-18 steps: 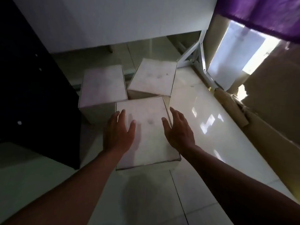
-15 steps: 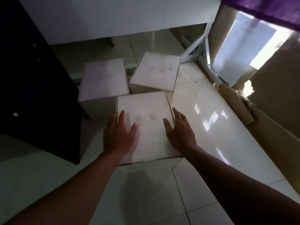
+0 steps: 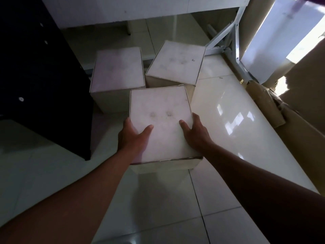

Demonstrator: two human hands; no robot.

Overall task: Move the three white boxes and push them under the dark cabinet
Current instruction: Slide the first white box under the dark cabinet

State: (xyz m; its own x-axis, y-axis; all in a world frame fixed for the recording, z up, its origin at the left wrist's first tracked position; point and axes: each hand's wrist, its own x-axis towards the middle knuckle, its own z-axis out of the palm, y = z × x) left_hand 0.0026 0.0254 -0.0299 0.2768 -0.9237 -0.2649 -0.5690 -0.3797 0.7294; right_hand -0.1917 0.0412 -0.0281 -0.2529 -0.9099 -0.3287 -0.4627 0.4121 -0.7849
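Shiny white floor tiles (image 3: 228, 124) cover the ground, and bright patches of light shine on them to the right of the nearest white box (image 3: 159, 110).

3 white boxes sit close together on the floor. The nearest white box is the one being handled. The left hand (image 3: 131, 136) is pressed on its left edge, with the thumb lying flat on the top and the other fingers (image 3: 127, 122) curled down over the side. The right hand (image 3: 196, 133) does the same on the right edge, thumb on top, fingers wrapped down the side. Both hands are grasping this box (it has 2 small grey smudges on its lid).

Just behind the nearest white box, on the left, stands the left white box (image 3: 117, 69). Behind it on the right is the right white box (image 3: 175, 62), turned a bit sideways, and its front corner touches the nearest white box.

To the left of the nearest white box is the dark cabinet (image 3: 40, 76), very black, with little pale dots on its side. All 3 boxes are out in the open, beside the cabinet.

Far behind the nearest white box is a white table (image 3: 140, 9) with a metal leg frame (image 3: 226, 39). To the right of the box lies brown cardboard (image 3: 299, 103).
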